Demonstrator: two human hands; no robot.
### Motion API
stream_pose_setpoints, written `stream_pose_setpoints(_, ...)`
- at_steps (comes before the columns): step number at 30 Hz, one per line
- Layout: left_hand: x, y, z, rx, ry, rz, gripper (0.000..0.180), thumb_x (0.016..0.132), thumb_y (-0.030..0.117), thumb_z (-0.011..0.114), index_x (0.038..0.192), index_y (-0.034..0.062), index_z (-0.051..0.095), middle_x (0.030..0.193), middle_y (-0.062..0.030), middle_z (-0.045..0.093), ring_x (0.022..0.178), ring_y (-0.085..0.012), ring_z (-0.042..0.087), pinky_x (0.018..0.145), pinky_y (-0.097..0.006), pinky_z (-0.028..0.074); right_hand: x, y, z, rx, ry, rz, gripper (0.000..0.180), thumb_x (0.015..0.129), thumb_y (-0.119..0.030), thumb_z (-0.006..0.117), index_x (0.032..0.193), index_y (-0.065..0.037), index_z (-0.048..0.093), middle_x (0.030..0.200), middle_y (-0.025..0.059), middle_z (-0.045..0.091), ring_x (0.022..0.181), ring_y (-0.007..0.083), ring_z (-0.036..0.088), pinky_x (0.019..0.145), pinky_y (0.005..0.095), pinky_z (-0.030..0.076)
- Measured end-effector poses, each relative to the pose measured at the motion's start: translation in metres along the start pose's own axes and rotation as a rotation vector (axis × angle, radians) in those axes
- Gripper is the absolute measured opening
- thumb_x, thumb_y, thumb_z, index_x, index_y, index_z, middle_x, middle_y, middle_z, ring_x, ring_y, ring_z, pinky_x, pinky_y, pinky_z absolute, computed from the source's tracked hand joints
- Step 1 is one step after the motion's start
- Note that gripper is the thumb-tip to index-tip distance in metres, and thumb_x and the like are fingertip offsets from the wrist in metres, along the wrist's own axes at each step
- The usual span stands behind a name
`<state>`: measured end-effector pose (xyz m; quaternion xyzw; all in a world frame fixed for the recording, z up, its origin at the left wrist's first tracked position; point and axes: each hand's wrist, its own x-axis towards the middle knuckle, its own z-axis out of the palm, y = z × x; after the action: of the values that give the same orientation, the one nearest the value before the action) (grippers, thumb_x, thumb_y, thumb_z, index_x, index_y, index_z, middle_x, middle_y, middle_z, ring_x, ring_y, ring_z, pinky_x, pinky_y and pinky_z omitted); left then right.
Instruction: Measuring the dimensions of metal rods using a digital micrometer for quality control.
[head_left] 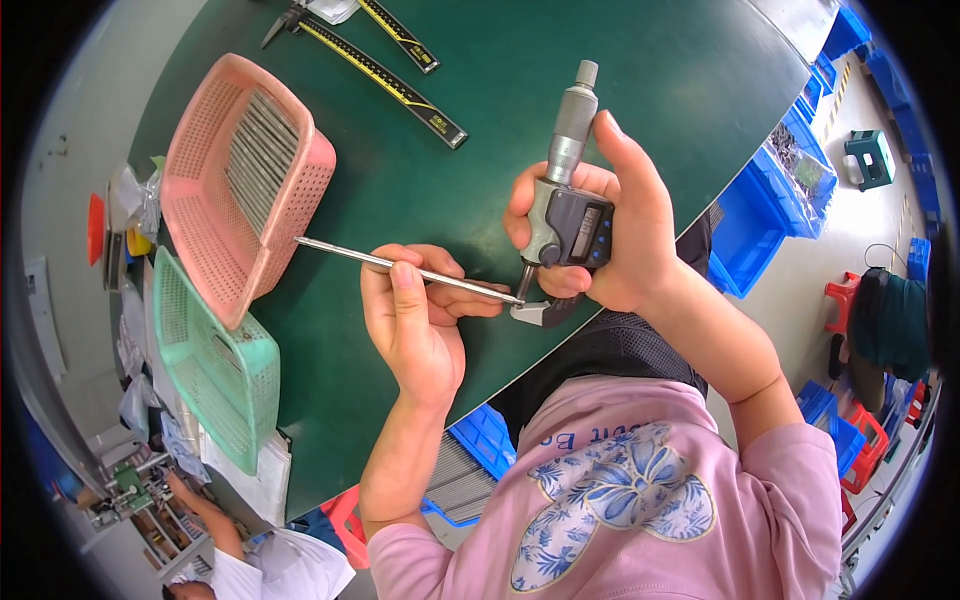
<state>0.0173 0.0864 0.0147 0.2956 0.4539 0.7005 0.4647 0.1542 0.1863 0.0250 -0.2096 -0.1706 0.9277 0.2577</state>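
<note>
A person's right hand [620, 235] grips a digital micrometer [562, 215] above the green table's [450, 60] near edge, while the left hand [415, 320] feeds a thin metal rod [400, 267] into its jaws. A pink basket [200, 170] of rods and a green basket [215, 365] sit toward the left edge, calipers [385, 75] at the far edge.

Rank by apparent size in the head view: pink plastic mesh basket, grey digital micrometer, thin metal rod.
1. Pink plastic mesh basket
2. Grey digital micrometer and thin metal rod: unsure; the rod looks longer, the micrometer bulkier.
</note>
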Motion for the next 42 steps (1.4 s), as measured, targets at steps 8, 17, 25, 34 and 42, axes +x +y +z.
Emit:
stream_pose_setpoints(8, -0.0007, 0.0014, -0.0077, -0.127, -0.048, -0.054, 0.022, 0.088, 0.02, 0.035, 0.093, -0.0004, 0.041, 0.083, -0.0142, 0.049, 0.065, -0.0279, 0.06, 0.058, -0.034, 0.054, 0.0006, 0.0028, 0.0004, -0.002, 0.07, -0.009, 0.065, 0.073, -0.063, 0.039, 0.077, 0.0, 0.053, 0.066, 0.0123, 0.053, 0.04, 0.0123, 0.045, 0.031, 0.0211, 0.032)
stream_pose_setpoints(17, -0.0076, -0.0009, -0.0025, 0.082, -0.276, -0.075, 0.014, 0.077, -0.002, 0.053, 0.09, -0.0023, 0.048, 0.084, -0.0137, 0.054, 0.077, -0.0216, 0.058, 0.065, -0.028, 0.049, -0.0013, -0.0003, -0.0044, 0.008, -0.023, 0.051, 0.067, 0.076, -0.063, 0.033, 0.078, 0.001, 0.054, 0.066, 0.0131, 0.053, 0.036, 0.0125, 0.039, 0.031, 0.0206, 0.031)
stream_pose_setpoints(25, -0.0061, -0.0003, -0.0023, 0.055, -0.275, -0.092, 0.014, 0.079, 0.0, 0.051, 0.091, -0.0018, 0.043, 0.083, -0.0138, 0.051, 0.075, -0.0222, 0.059, 0.06, -0.026, 0.052, 0.0012, -0.0025, -0.0043, 0.068, -0.031, 0.092, 0.063, 0.079, -0.057, 0.031, 0.08, 0.002, 0.053, 0.066, 0.0124, 0.053, 0.038, 0.013, 0.04, 0.033, 0.0212, 0.032)
stream_pose_setpoints(34, -0.0058, -0.001, -0.0031, 0.048, -0.282, -0.087, 0.014, 0.079, -0.001, 0.05, 0.091, -0.0017, 0.043, 0.084, -0.0136, 0.05, 0.075, -0.022, 0.059, 0.061, -0.026, 0.053, 0.0007, -0.0008, -0.0058, 0.08, -0.055, 0.065, 0.062, 0.076, -0.057, 0.037, 0.081, 0.003, 0.054, 0.067, 0.013, 0.053, 0.038, 0.0129, 0.041, 0.033, 0.021, 0.032)
stream_pose_setpoints(42, -0.0051, -0.0017, -0.0024, 0.045, -0.305, -0.08, 0.013, 0.079, -0.001, 0.05, 0.09, -0.0018, 0.043, 0.083, -0.0134, 0.05, 0.075, -0.0213, 0.058, 0.061, -0.026, 0.053, -0.0001, -0.0009, -0.0046, 0.051, -0.052, 0.048, 0.061, 0.075, -0.057, 0.04, 0.078, 0.002, 0.054, 0.066, 0.012, 0.053, 0.037, 0.0124, 0.041, 0.032, 0.0208, 0.032)
